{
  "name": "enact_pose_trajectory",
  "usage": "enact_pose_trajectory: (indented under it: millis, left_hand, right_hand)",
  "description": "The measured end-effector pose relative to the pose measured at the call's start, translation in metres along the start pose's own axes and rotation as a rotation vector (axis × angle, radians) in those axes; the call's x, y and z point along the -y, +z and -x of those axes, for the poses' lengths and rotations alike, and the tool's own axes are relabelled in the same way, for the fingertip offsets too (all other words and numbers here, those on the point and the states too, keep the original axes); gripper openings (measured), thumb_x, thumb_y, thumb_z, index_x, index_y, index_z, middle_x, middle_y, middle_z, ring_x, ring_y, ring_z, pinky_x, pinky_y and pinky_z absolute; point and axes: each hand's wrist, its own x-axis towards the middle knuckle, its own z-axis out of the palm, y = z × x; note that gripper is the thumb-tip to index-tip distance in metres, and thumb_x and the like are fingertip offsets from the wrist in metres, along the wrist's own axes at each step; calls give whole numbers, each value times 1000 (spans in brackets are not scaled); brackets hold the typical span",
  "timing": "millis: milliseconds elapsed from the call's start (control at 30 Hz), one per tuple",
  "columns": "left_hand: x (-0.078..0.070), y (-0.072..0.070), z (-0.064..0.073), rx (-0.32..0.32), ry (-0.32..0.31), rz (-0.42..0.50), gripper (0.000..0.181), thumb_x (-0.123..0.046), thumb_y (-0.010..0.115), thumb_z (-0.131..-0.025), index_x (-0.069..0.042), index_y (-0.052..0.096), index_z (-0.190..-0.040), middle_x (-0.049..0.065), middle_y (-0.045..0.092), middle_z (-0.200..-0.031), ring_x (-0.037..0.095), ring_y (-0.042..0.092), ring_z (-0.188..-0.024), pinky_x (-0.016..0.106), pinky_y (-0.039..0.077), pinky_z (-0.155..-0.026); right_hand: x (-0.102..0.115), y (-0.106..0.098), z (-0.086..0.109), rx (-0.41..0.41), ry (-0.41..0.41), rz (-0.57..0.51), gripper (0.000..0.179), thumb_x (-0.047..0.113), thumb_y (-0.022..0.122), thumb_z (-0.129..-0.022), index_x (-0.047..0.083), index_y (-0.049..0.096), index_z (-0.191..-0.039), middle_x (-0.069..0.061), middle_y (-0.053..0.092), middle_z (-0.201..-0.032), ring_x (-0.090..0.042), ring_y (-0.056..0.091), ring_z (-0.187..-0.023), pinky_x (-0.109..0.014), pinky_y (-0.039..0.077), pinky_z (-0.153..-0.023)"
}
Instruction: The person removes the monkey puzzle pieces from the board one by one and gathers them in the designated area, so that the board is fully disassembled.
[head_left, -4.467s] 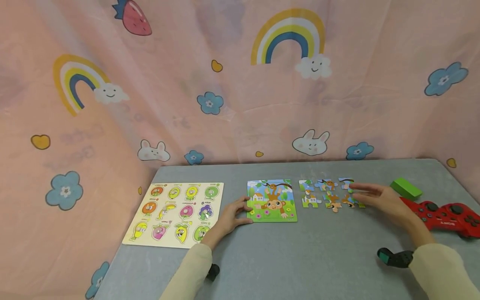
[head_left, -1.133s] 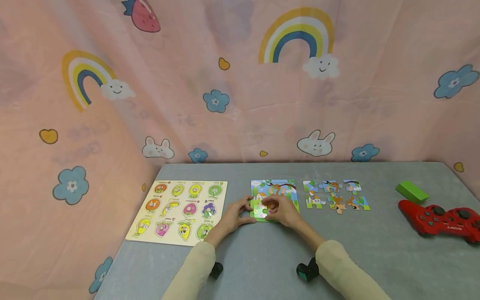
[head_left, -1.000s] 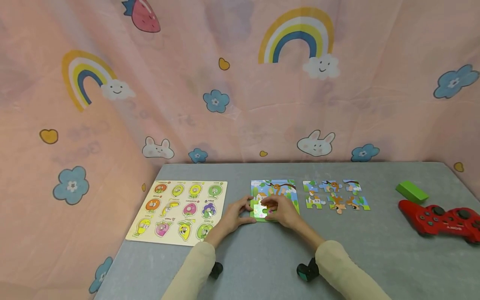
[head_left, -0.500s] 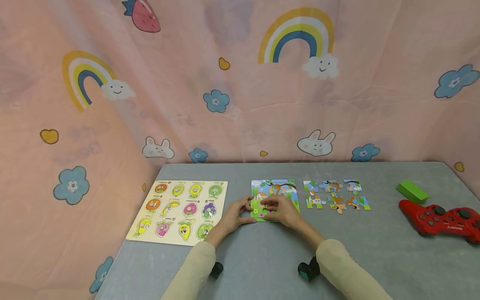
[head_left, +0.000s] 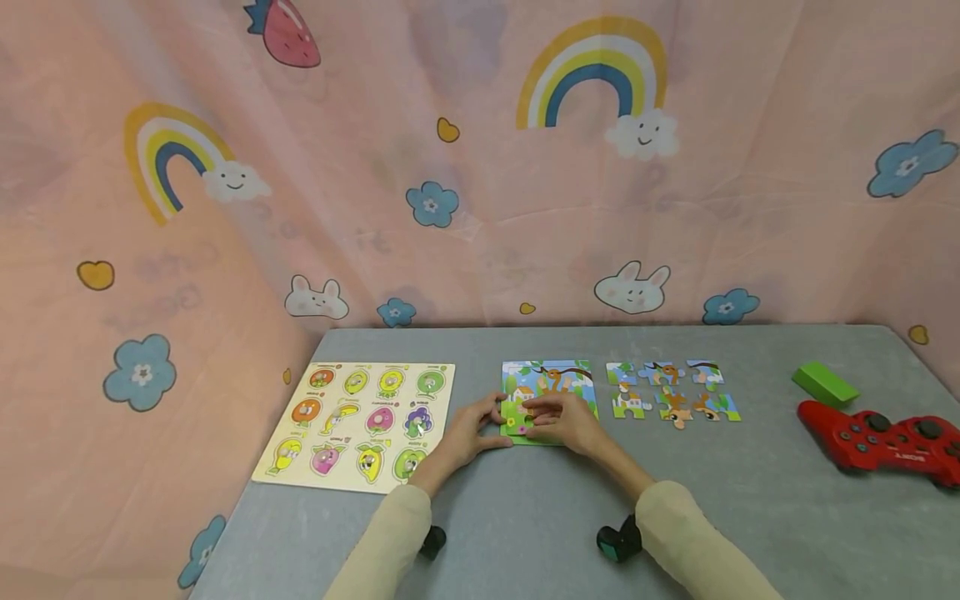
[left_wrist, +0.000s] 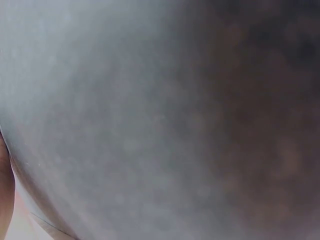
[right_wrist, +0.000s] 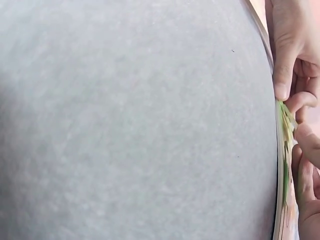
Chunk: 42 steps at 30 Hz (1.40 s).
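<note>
A square jigsaw board (head_left: 555,372) with a monkey picture lies mid-table in the head view. My left hand (head_left: 467,431) holds its near left corner, thumb at the front edge and fingers at the left side. My right hand (head_left: 567,423) reaches over the board and pinches a green jigsaw piece (head_left: 514,414) with flowers at the lower left of the picture; the hand hides much of the monkey. In the right wrist view the left thumb (right_wrist: 283,75) touches the green edge, with the right hand (right_wrist: 311,195) close by. The left wrist view shows mostly blurred grey.
Loose jigsaw pieces (head_left: 632,404) lie in two rows right of the board. A fruit puzzle board (head_left: 352,429) is at the left. On the right are a green block (head_left: 825,382) and a red game controller (head_left: 885,440). A patterned pink cloth (head_left: 495,242) hangs behind the table.
My right hand has come left from the loose pieces to the board. Over the last second the bright glare on the lower-left piece has gone, its tilt changing slightly. The left hand stays at the corner.
</note>
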Motion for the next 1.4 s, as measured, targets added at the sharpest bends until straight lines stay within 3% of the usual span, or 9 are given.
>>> enact_pose_trajectory:
  millis: [200, 500, 733, 1133, 1400]
  left_hand:
    - [0, 1, 0, -1, -4, -2, 23, -7, 77, -79, -1, 56, -86, 15, 51, -138, 27, 42, -133, 30, 43, -103]
    - [2, 1, 1, -2, -7, 12, 25, -6, 77, -78, 1, 54, -85, 15, 51, -138, 28, 41, -134, 29, 43, -103]
    - [1, 1, 1, -2, -7, 10, 25, -5, 77, -78, 1, 53, -85, 16, 50, -138, 28, 41, -134, 28, 42, -103]
    - [-1, 0, 3, -3, 19, 11, 26, -5, 77, -79, 3, 53, -86, 17, 50, -138, 29, 42, -133, 29, 42, -103]
    - [-2, -1, 2, 3, 26, -1, 24, -4, 76, -79, 2, 54, -86, 18, 50, -138, 30, 41, -134, 29, 42, -103]
  right_hand:
    - [-3, -6, 4, 7, 33, -139, 39, -2, 75, -79, -13, 63, -115, -26, 66, -108, -31, 67, -93, -27, 58, -75]
    - [-10, -21, 7, 83, 139, -326, 46, -1, 72, -82, -16, 56, -122, -26, 65, -111, -20, 68, -96, -28, 58, -78]
    - [-15, -31, 12, 124, 168, -340, 51, 3, 72, -84, -16, 52, -127, -25, 64, -115, -15, 67, -98, -28, 57, -80]
    - [-20, -52, 23, 153, 136, -364, 49, -3, 69, -85, -20, 49, -126, -28, 61, -118, -11, 67, -96, -30, 57, -80]
    - [-25, -72, 34, 139, 145, -333, 51, -1, 70, -84, -19, 49, -126, -21, 65, -115, -9, 67, -96, -30, 57, -80]
